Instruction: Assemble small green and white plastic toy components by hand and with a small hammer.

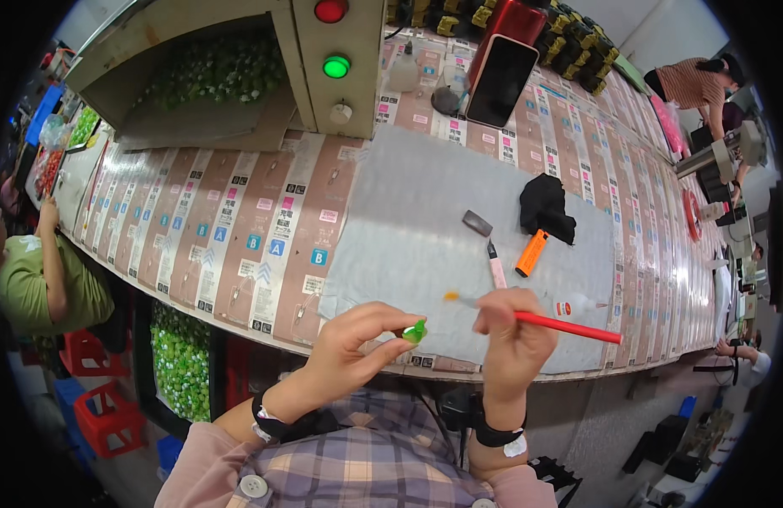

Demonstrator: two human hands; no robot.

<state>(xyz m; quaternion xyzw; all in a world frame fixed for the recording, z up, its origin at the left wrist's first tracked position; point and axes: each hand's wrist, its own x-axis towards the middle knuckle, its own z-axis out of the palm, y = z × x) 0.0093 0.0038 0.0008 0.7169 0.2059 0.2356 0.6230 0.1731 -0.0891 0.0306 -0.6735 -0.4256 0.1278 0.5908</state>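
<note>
Between the thumb and fingertips of my left hand (357, 343) is a small green and white plastic piece (415, 331), held over the near edge of the table. My right hand (518, 339) grips a red-handled paintbrush (578, 327), its yellowish bristles pointing left toward the piece but apart from it. Beneath both hands lies a grey-blue cloth (391, 229). On the cloth, beyond my right hand, are an orange box cutter (532, 253), a pink-handled tool (496, 266), a dark grey block (477, 223) and a crumpled black cloth (547, 207).
A metal box with lit buttons (336, 67) stands at the back left, heaped with green pieces. A phone (502, 80) leans upright at the back. A black bin (207, 364) of green pieces sits below left, near red stools (109, 419). People work at both sides.
</note>
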